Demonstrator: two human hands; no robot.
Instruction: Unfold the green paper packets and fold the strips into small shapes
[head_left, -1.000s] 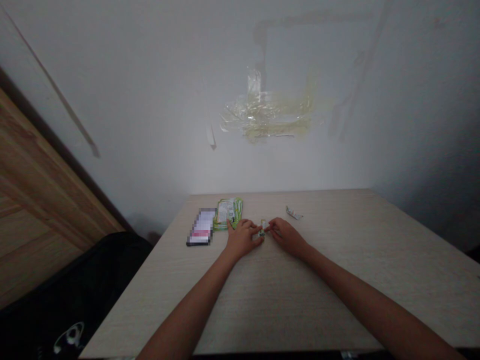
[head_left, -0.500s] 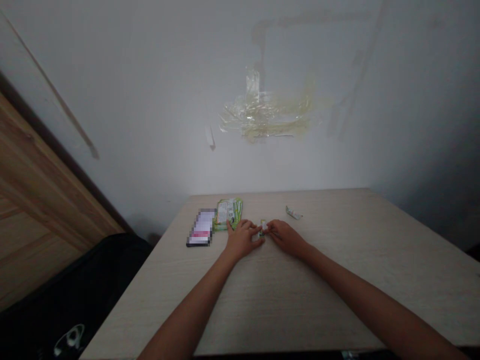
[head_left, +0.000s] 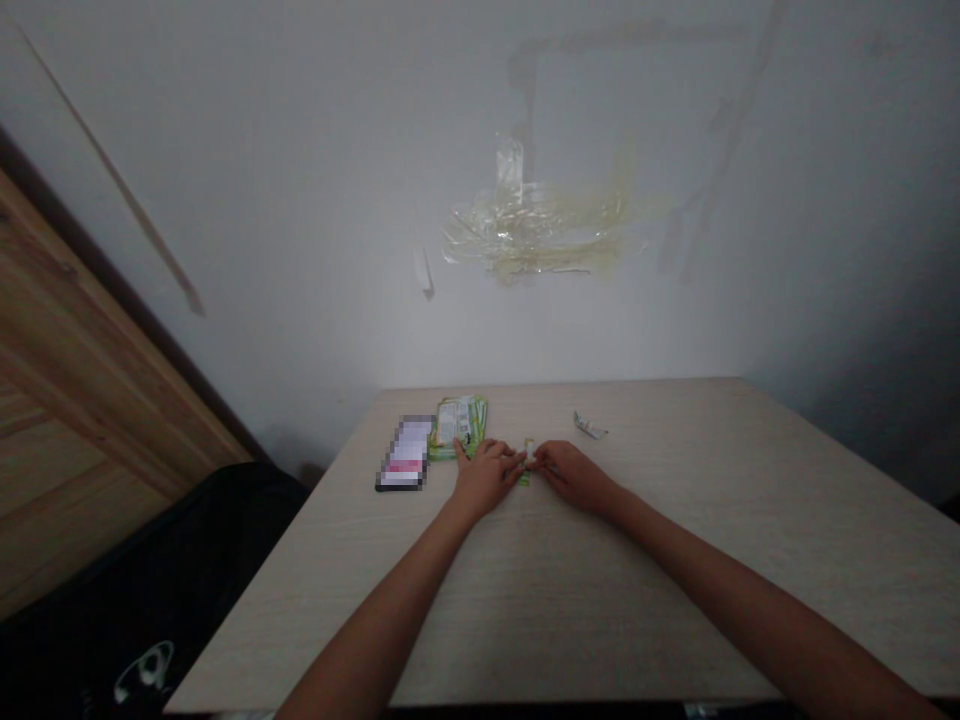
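Between my two hands a narrow folded green-and-white strip lies on the table, its lower end showing below the fingertips. My left hand is palm down, its fingertips closed on the strip's left edge while one outer finger reaches out against the pile of packets. From the other side, the fingers of my right hand pinch the strip, partly hiding it. Green printed packets are heaped just beyond my left hand. A crumpled or folded green-and-white piece rests past my right hand.
A phone with a blurred-out screen lies left of the packets. The pale wooden table meets a wall patched with clear tape. A black bag and a wooden panel are at the left.
My left fingers have shifted slightly on the strip, and more of its lower end now shows. My right hand keeps its pinch. The whole view has moved a little.
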